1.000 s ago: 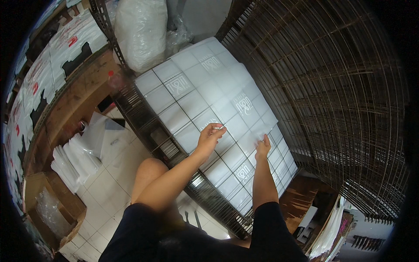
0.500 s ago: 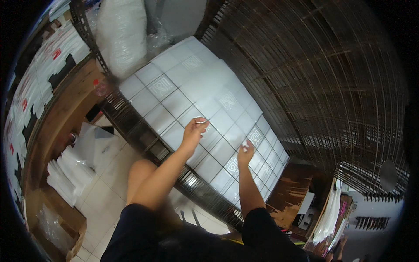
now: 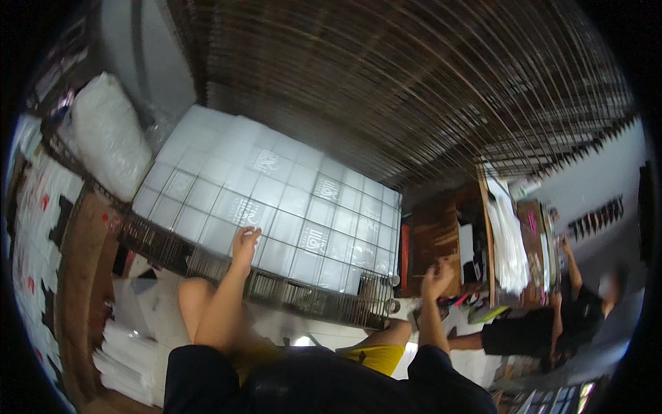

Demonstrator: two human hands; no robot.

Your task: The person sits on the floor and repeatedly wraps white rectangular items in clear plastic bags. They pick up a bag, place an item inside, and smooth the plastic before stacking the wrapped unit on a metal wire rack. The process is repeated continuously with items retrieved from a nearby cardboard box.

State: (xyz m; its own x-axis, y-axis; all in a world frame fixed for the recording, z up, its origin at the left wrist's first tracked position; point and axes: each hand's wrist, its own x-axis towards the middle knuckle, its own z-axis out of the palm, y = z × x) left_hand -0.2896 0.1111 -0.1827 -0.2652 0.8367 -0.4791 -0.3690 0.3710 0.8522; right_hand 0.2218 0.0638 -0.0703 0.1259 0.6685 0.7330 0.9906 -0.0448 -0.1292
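Observation:
White translucent plastic sheets printed with white emblems lie spread across a wire rack, whose grid lines cross them. My left hand is over the near edge of these sheets, fingers apart and slightly bent, with nothing visible in it. Out past the right end of the rack, my right hand hangs in the air in front of a brown wooden surface. Its fingers look curled but are smeared, so whether anything is in them is unclear.
Raised wire racks fill the back. A bulky clear plastic bundle stands at the far left, with stacked white bags on the floor below. White sheets hang on a shelf at right, near another person.
My view has swung to the right, bringing another person into sight. My right hand has moved off the sheets, out beyond the rack's right end. My left hand is nearer the front edge.

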